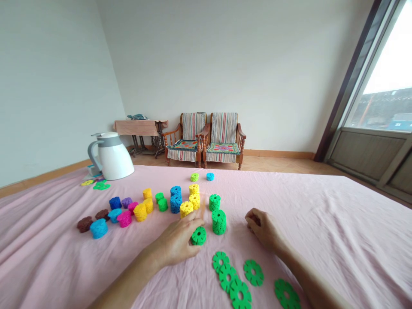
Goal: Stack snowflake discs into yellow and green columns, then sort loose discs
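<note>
My left hand (178, 240) is closed around a short stack of green snowflake discs (198, 236), low over the cloth. Right of it stand two upright stacks of green discs, a taller near one (219, 222) and a shorter far one (215, 202). Yellow disc stacks (194, 201) rise just beyond my left fingers, partly hidden by them. My right hand (262, 227) rests on the cloth with its fingers curled in, and nothing shows in them. Several loose green discs (253, 273) lie flat between my forearms, some overlapping.
Stacks of blue (175, 202), pink (124, 219), light blue (98, 228) and brown discs (85, 224) stand to the left on the pink tablecloth (322, 223). A white jug (115, 159) stands at the far left. Two chairs (224, 137) are beyond the table.
</note>
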{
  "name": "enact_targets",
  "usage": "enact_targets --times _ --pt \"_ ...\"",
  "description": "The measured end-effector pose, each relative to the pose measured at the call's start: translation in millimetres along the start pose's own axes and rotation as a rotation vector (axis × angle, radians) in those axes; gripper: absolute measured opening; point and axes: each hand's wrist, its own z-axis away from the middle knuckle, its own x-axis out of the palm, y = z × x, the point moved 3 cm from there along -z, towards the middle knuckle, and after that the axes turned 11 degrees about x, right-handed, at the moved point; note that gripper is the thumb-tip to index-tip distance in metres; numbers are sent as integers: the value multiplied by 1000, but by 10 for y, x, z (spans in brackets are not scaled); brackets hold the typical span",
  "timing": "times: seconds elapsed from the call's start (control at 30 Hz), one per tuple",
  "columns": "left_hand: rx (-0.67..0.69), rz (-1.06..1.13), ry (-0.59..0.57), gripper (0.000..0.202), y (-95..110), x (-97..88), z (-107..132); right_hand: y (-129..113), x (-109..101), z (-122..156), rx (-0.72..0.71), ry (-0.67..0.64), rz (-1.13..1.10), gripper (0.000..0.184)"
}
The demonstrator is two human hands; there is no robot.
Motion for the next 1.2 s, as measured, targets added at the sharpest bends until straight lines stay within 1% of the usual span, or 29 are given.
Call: enact_targets --times 0.13,0.27,0.5,0.73,0.93,1.0,1.13,1.2 --pt "5 -8 -19 23 31 14 -5 7 -2 4 12 1 -5 13" --pt "7 -11 -3 16 46 26 -16 -9 -12 18 0 4 5 13" --pt "-15 26 43 21 11 93 -38 -44 -25 37 8 0 11 13" --pt "17 35 78 16 37 113 -63 -54 -26 33 2 9 13 13" --pt "1 25 65 13 39 99 -53 -47 -29 26 7 9 21 13" --pt "9 49 60 17 27 82 -38 -54 -34 32 3 8 25 13" --pt "0 102 43 42 -25 54 5 -67 -39 45 -4 8 31 13" --pt "-9 110 36 48 -50 46 21 -72 -40 48 -5 8 33 13"
